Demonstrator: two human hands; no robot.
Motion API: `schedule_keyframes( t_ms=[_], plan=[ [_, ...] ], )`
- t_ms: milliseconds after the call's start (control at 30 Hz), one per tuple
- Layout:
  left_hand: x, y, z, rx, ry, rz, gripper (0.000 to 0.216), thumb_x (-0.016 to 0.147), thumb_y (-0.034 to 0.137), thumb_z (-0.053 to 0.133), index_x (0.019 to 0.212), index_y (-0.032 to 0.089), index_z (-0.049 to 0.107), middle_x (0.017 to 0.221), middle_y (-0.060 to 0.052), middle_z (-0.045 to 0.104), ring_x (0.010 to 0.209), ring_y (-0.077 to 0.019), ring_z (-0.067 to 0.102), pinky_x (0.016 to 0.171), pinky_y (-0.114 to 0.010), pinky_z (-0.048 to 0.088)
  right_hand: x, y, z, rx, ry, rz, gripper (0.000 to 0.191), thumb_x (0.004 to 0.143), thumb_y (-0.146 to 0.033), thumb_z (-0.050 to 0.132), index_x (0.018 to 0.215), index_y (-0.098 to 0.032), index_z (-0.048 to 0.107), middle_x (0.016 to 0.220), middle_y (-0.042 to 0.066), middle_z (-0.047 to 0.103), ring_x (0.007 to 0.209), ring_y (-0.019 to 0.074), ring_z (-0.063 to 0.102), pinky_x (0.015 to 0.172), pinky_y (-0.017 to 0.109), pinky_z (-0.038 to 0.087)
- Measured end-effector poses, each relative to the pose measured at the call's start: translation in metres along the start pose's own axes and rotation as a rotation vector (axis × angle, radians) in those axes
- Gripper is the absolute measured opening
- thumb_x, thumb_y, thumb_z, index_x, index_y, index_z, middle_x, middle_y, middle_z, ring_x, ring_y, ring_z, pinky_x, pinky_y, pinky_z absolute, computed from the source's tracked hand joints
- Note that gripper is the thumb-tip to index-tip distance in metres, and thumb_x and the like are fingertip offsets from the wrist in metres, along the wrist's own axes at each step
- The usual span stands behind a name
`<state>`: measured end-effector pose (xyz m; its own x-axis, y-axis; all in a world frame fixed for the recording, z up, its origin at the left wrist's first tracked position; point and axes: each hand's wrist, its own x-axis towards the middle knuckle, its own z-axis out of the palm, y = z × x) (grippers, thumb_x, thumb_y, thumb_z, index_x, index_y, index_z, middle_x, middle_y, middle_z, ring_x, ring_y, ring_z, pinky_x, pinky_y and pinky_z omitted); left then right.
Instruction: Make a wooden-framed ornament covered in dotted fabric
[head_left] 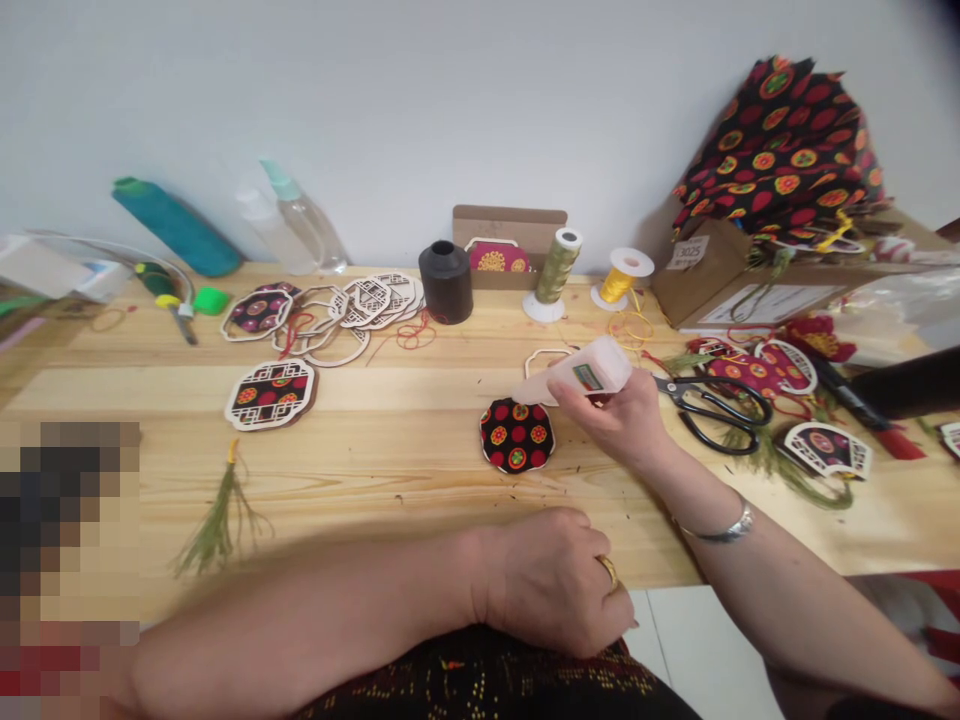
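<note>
My right hand (626, 420) is closed around a whitish glue bottle (600, 368) with a small coloured label. The bottle is tilted, its narrow nozzle pointing left at the upper edge of a black fabric-covered piece (517, 437) patterned with red and yellow circles. Whether the nozzle touches the fabric I cannot tell. Partly behind the bottle lies a pale cut-out frame (541, 366). My left hand (551, 580), with a gold ring, is curled into a fist at the table's front edge; its fingertips and anything inside are hidden.
Black-handled scissors (720, 405) and tasselled ornaments (825, 450) lie right. A black thread cone (446, 282), green spool (559, 270) and yellow spool (622, 278) stand behind. Lattice frames (382, 298), a framed fabric piece (271, 394) and a green tassel (217, 515) lie left.
</note>
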<state>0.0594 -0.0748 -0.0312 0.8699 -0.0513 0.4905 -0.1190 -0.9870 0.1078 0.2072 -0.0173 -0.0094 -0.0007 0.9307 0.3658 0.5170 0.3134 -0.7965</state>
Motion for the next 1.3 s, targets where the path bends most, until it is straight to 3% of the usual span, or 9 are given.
schedule_keyframes(
  t_ms=[633, 867, 1000, 1300],
  plan=[
    [-0.001, -0.001, 0.001, -0.01, -0.001, 0.007, 0.024, 0.083, 0.015, 0.059, 0.06, 0.018, 0.055, 0.05, 0.002, 0.05, 0.049, -0.0144, 0.052, 0.045, -0.029, 0.04, 0.004, -0.002, -0.008, -0.008, 0.036, 0.004, 0.033, 0.078, -0.033, 0.065, 0.055, -0.02, 0.045, 0.046, -0.005, 0.042, 0.043, 0.007, 0.036, 0.04, 0.021, 0.029],
    [0.001, -0.002, -0.001, -0.021, -0.023, 0.001, 0.028, 0.088, 0.02, 0.058, 0.06, 0.017, 0.055, 0.05, 0.001, 0.052, 0.049, -0.0147, 0.052, 0.045, -0.029, 0.04, 0.004, 0.003, -0.012, -0.023, 0.031, 0.018, 0.031, 0.079, -0.033, 0.065, 0.056, -0.02, 0.048, 0.047, -0.005, 0.041, 0.044, 0.0076, 0.037, 0.04, 0.021, 0.03],
    [0.0, -0.002, -0.001, -0.015, -0.058, 0.012, 0.027, 0.087, 0.019, 0.059, 0.061, 0.017, 0.055, 0.05, 0.001, 0.051, 0.05, -0.0142, 0.053, 0.046, -0.028, 0.04, 0.003, 0.002, -0.015, -0.044, 0.034, -0.001, 0.028, 0.078, -0.031, 0.065, 0.057, -0.02, 0.049, 0.047, -0.005, 0.041, 0.043, 0.0074, 0.036, 0.039, 0.021, 0.029],
    [-0.001, -0.001, 0.0, -0.026, -0.009, -0.008, 0.027, 0.086, 0.018, 0.061, 0.059, 0.017, 0.056, 0.05, 0.001, 0.051, 0.05, -0.0147, 0.053, 0.046, -0.029, 0.042, 0.004, -0.001, -0.018, -0.08, -0.001, -0.077, 0.025, 0.078, -0.026, 0.063, 0.058, -0.019, 0.05, 0.046, -0.006, 0.041, 0.04, 0.0059, 0.037, 0.038, 0.019, 0.029]
  ],
)
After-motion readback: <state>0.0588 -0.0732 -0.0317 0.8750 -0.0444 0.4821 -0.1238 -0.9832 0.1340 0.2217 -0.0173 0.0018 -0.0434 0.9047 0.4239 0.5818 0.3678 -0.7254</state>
